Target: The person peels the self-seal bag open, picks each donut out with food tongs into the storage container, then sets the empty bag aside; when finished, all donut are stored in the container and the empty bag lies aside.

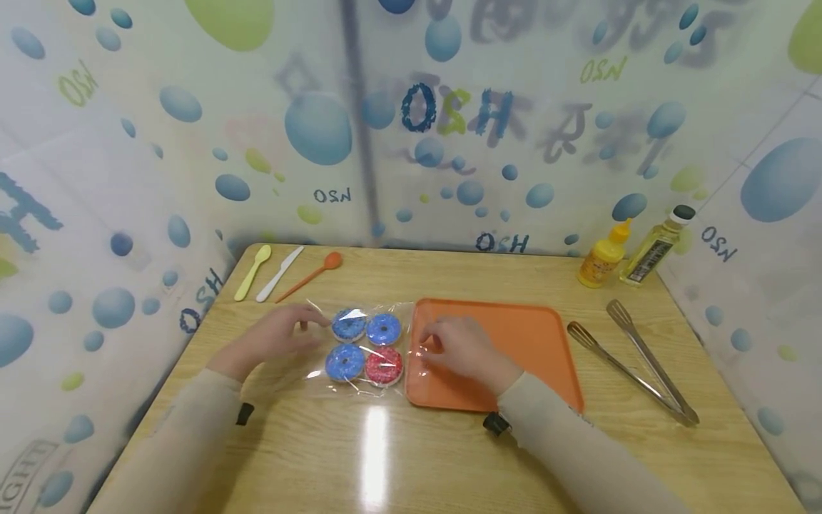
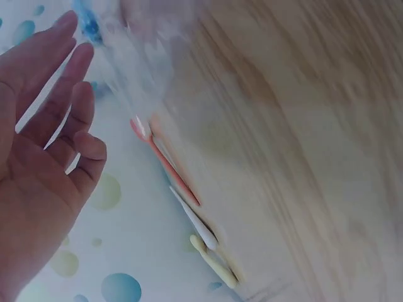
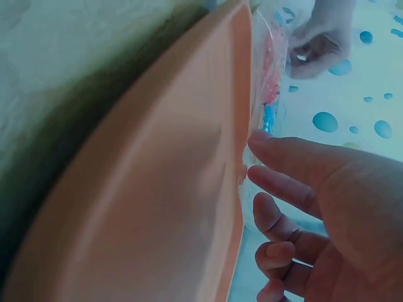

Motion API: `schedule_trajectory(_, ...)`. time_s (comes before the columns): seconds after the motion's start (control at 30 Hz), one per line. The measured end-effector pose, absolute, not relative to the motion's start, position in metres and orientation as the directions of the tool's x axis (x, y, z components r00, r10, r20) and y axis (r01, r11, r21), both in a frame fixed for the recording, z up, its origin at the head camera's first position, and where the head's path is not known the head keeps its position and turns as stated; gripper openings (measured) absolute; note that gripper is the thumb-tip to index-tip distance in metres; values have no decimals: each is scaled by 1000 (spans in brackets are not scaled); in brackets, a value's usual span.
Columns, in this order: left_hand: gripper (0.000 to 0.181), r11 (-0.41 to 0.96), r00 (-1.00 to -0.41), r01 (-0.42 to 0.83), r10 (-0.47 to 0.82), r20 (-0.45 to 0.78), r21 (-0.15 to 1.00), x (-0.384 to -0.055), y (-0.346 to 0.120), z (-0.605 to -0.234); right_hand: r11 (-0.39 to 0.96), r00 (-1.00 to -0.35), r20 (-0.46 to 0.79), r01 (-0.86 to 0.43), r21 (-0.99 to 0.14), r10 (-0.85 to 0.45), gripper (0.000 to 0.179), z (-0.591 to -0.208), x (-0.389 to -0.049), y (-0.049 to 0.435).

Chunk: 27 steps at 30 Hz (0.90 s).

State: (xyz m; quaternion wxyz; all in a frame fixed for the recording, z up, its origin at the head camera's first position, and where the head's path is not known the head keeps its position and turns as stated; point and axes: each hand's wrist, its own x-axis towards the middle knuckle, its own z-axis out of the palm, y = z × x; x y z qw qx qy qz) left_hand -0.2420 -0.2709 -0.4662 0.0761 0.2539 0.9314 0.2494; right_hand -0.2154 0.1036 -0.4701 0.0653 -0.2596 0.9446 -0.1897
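Observation:
A clear plastic bag (image 1: 359, 389) lies on the table with toy-like donuts in it, three blue ones (image 1: 344, 362) and a red one (image 1: 384, 366). At the bag's left side my left hand (image 1: 282, 339) hovers, its fingers loosely bent; the left wrist view shows its palm bare. My right hand (image 1: 465, 350) is over the left part of an orange tray (image 1: 514, 335), by the bag's right edge. In the right wrist view its thumb and forefinger (image 3: 280, 182) stand apart close to the tray rim and the bag. Part of the tray is hidden under the right forearm.
A yellow spoon (image 1: 253, 271), a white knife (image 1: 280, 274) and an orange spoon (image 1: 311, 275) lie at the back left. Metal tongs (image 1: 648, 364) lie right of the tray. A yellow squeeze bottle (image 1: 602, 258) and an oil bottle (image 1: 656, 250) stand at the back right, near the patterned walls.

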Motion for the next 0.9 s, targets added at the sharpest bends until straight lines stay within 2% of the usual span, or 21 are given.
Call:
schedule_trajectory(0.1, 29, 735, -858, 453, 514, 23, 504, -243, -255, -464, 804, -861, -43, -454, -385, -506, 26, -472, -215, 104)
schedule_trajectory(0.43, 32, 624, -760, 594, 642, 101, 508, -252, -204, -465, 797, -852, -44, -469, -380, -522, 30, -483, -216, 108)
schedule_trajectory(0.9, 33, 644, -751, 585, 659, 31, 492, -260, -181, -471, 802, -855, -43, -465, -374, -516, 33, -485, -213, 103)
